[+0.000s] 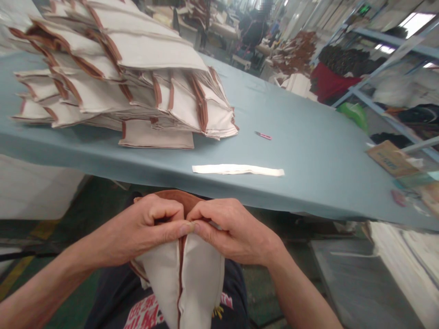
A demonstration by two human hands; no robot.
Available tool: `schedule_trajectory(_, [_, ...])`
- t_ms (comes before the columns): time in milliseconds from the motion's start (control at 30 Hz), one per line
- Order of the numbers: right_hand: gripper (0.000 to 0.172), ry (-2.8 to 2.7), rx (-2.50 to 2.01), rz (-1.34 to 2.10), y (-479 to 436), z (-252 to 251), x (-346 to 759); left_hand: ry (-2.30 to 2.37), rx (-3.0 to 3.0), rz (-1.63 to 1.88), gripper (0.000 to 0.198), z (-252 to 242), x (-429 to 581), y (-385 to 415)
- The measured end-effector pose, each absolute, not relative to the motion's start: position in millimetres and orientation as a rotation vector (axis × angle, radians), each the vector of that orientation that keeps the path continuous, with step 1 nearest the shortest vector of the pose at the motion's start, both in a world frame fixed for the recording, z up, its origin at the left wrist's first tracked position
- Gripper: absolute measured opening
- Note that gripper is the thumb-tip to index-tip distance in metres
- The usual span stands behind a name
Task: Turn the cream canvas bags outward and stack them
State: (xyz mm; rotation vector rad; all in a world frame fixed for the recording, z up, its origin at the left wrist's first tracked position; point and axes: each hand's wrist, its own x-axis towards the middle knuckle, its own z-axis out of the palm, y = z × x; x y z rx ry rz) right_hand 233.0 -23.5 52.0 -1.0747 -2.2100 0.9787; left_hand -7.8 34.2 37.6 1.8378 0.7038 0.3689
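Both of my hands grip the top of a cream canvas bag [192, 278] with brown trim, held over my lap just below the table's front edge. My left hand [154, 226] is closed in a fist on the bag's brown upper edge. My right hand [229, 228] pinches the same edge from the other side, thumb tip against my left thumb. A brown seam runs down the bag's middle between the two cream panels.
A tall, leaning stack of similar cream bags [126, 73] lies on the blue-grey table [308, 151] at left. A white fabric strip [238, 170] and a small pink tool [263, 135] lie on the tabletop. Metal shelving [394, 87] stands at right; another person works far behind.
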Motion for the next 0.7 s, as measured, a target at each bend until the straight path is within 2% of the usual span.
schedule_trajectory(700, [0.013,-2.252,-1.106,1.099,-20.5,58.3,229.4,0.643,1.854,0.407,0.044,34.2,-14.4,28.0])
